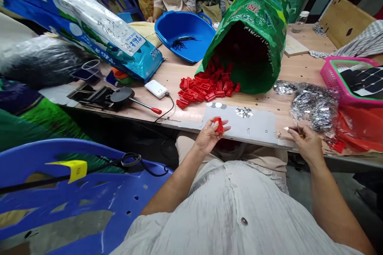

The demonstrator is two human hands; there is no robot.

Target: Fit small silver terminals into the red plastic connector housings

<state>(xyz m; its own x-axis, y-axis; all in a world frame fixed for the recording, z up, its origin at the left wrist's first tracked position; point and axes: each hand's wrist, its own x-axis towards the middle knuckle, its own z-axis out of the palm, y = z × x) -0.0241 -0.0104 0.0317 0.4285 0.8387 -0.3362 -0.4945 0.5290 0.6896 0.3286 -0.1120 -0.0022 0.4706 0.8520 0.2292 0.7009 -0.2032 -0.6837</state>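
My left hand is closed on a small red plastic part at the table's near edge. My right hand pinches a thin tool with a metal tip just over the table edge. Between the hands lies a grey mat with a little heap of small silver metal pieces and two round discs. Behind it a pile of red plastic parts spills from a green sack lying on its side.
A blue basin with dark pieces stands at the back, and a person sits behind it. Clear bags of silver pieces, a pink basket, a white power bank, a black hand press, a blue sack and a blue chair surround me.
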